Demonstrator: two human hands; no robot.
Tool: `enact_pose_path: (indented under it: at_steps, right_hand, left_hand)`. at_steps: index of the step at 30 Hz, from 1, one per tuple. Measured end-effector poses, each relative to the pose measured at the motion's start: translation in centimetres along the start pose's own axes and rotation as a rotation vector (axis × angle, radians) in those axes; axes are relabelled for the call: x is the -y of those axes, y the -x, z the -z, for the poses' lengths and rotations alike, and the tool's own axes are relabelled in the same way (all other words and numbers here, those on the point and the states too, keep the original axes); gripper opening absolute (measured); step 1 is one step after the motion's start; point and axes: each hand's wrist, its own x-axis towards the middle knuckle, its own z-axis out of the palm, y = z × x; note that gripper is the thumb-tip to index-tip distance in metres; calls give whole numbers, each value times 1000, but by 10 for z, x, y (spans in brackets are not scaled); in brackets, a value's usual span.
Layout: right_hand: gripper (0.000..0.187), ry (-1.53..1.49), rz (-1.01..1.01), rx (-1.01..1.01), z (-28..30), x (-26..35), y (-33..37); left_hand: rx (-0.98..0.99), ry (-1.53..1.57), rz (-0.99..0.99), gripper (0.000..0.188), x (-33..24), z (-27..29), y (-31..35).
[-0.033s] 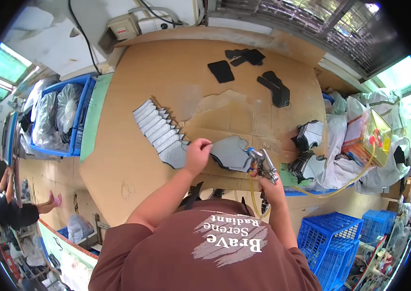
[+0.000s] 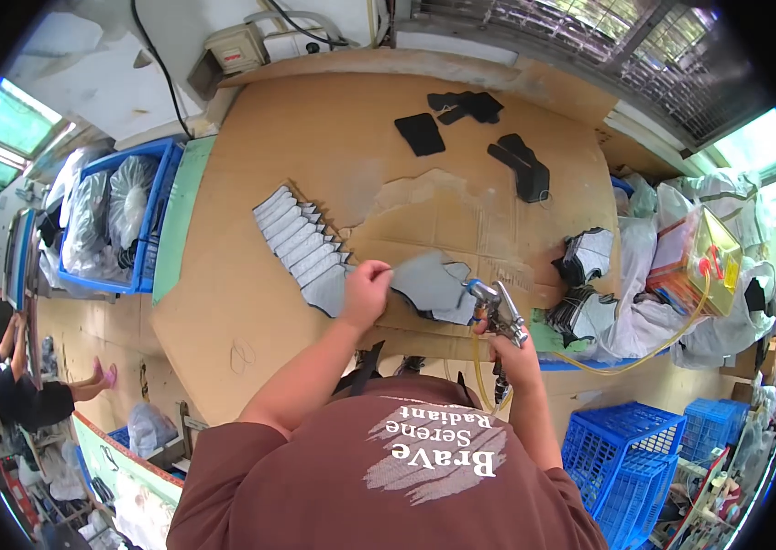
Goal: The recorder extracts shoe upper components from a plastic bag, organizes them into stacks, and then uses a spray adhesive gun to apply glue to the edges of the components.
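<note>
My left hand (image 2: 366,295) is closed in a pinch at the left edge of a grey fabric piece (image 2: 420,280). That piece lies partly over another dark-edged grey piece, shifted to the left of it. My right hand (image 2: 518,359) grips a metal spray gun (image 2: 498,310), its blue-ringed nozzle beside the right end of these pieces. From the gun hangs a yellowish hose (image 2: 478,365). Left of my left hand, a row of overlapping grey pieces (image 2: 300,243) with dark edges fans out across the cardboard-covered table (image 2: 214,316).
Black cut pieces (image 2: 420,135) lie at the table's far side. Two stacks of dark-edged grey pieces (image 2: 582,313) sit at the right edge, near a yellowish container (image 2: 707,247). A blue crate (image 2: 166,197) of bagged goods stands left; blue crates (image 2: 621,449) stand lower right. Another person (image 2: 26,385) is far left.
My left hand has moved slightly left, and the upper grey piece has shifted left with it, showing more of the piece beneath. The spray gun has barely moved.
</note>
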Motion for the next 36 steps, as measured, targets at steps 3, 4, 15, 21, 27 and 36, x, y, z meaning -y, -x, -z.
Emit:
enact_pose_path:
  at_steps: [3, 4, 15, 21, 27, 36]
  right_hand:
    - [26, -25, -14, -3, 4, 3, -3]
    - [24, -34, -22, 30, 4, 4, -7]
    - [25, -99, -55, 28, 8, 14, -9]
    - [25, 76, -81, 121, -15, 6, -6]
    - [28, 179, -42, 116, -31, 5, -9]
    - [26, 110, -26, 144, -38, 6, -13]
  left_hand:
    - [-125, -42, 166, 15, 45, 44, -4]
    - [-155, 84, 195, 17, 80, 63, -3]
    - [-354, -420, -135, 19, 88, 78, 20]
    - [93, -212, -351, 32, -6, 2, 4]
    - [220, -351, -368, 41, -15, -10, -5]
    - [173, -340, -407, 39, -11, -10, -3]
